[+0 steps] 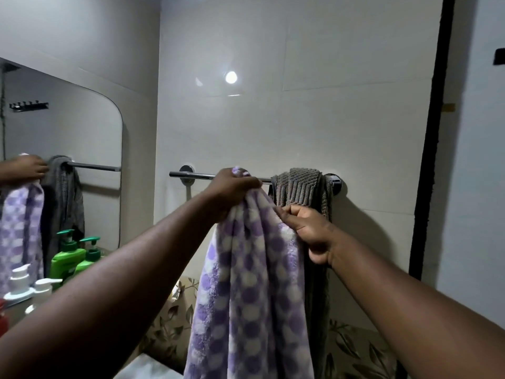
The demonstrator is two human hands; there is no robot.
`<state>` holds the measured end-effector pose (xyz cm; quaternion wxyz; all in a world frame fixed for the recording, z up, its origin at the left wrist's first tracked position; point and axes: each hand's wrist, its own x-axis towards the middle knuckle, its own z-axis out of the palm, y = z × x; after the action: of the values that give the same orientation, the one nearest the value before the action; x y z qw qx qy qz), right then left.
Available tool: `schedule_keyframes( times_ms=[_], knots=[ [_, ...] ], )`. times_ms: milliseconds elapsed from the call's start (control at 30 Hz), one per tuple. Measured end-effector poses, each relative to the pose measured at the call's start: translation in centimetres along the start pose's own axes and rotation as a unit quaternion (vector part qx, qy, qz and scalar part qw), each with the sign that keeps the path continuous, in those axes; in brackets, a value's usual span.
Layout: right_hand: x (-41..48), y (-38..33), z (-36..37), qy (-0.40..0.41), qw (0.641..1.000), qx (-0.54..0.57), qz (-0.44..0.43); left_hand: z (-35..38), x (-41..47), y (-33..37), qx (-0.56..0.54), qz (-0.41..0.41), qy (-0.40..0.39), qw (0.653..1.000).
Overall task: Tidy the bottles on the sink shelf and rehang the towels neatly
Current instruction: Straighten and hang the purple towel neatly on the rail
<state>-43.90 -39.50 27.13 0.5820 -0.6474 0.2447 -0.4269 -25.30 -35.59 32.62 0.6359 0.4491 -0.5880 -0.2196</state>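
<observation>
Item: purple checked towel (251,283), plush, hanging in long loose folds from the chrome towel rail (191,175) on the tiled wall, just left of the grey ribbed towel (297,187) already draped at the rail's right end. My left hand (232,191) is fisted around the bunched top of the purple towel at rail height, fingers closed tight on the cloth; my right hand (308,228) pinches its right edge a little lower, thumb and fingers pressed together on the fabric. Handling, as I judge it: soft, limp, light to moderate in weight (no stiffness to help it hold a fold), fluffy rather than slippery, not fragile. Best taken at the top hem, hands apart, so the width spreads flat over the rail. Also present: green pump bottles (68,258) and white pump bottles (41,291) beside the mirror (90,127).
</observation>
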Motion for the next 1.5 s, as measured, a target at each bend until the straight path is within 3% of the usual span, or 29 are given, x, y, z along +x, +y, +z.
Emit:
schedule_keyframes(
  times_ms=[67, 200, 267, 333, 433, 633, 700, 800, 833, 933, 1033, 1133, 1267, 1367, 1500],
  knots=[
    [-0.2, -0.1, -0.7, 0.023, 1.000, 0.002, -0.005, -0.9, -0.1, 0.0, -0.032, -0.001, -0.012, 0.999],
    [0.6, -1.3, 0.4, 0.103, 0.991, 0.012, -0.080, -0.5, -1.4, -0.3, -0.050, -0.014, -0.222, 0.974],
    [1.0, -1.8, 1.7, 0.103, 0.990, 0.028, -0.095, 0.7, -1.8, -0.5, -0.065, -0.014, -0.269, 0.961],
    [1.1, -2.4, 2.0, 0.087, 0.990, 0.056, -0.100, 1.3, -1.7, -0.6, -0.066, 0.004, -0.227, 0.972],
    [0.5, -3.0, 1.3, 0.049, 0.994, 0.037, -0.085, 1.1, -1.5, -0.7, -0.020, 0.038, -0.097, 0.994],
    [-0.9, -1.4, -0.4, 0.000, 0.999, -0.037, -0.011, 0.3, -0.8, -0.1, -0.016, 0.083, 0.028, 0.996],
    [-0.6, -1.3, -0.6, 0.043, 0.999, -0.014, -0.024, -0.5, -0.7, -0.2, 0.007, 0.076, -0.011, 0.997],
    [0.1, -2.0, 0.3, 0.100, 0.992, -0.016, -0.076, -0.1, -1.5, -0.6, 0.057, 0.018, -0.217, 0.974],
    [0.3, -2.3, 0.8, 0.107, 0.990, -0.016, -0.090, 0.5, -1.7, -0.9, 0.064, 0.011, -0.233, 0.970],
    [0.6, -2.7, 1.4, 0.114, 0.989, 0.033, -0.091, 1.1, -1.5, -1.1, 0.058, 0.022, -0.163, 0.985],
    [-0.3, -2.4, 0.4, 0.023, 0.998, 0.051, -0.034, 0.6, -1.3, -0.8, 0.056, 0.045, -0.094, 0.993],
    [-1.2, -1.2, -0.4, -0.044, 0.999, -0.013, 0.002, -0.2, -0.7, -0.5, 0.003, 0.034, -0.015, 0.999],
    [-0.4, -0.9, -0.2, 0.109, 0.992, -0.012, -0.068, -0.9, -1.2, -0.3, 0.019, -0.006, -0.109, 0.994],
    [0.6, -1.4, 1.2, 0.132, 0.985, -0.007, -0.111, 0.4, -2.2, -0.3, 0.000, -0.006, -0.204, 0.979],
    [1.0, -2.1, 1.8, 0.188, 0.972, -0.037, -0.138, 1.1, -2.3, -0.3, -0.011, 0.024, -0.202, 0.979]
  ],
)
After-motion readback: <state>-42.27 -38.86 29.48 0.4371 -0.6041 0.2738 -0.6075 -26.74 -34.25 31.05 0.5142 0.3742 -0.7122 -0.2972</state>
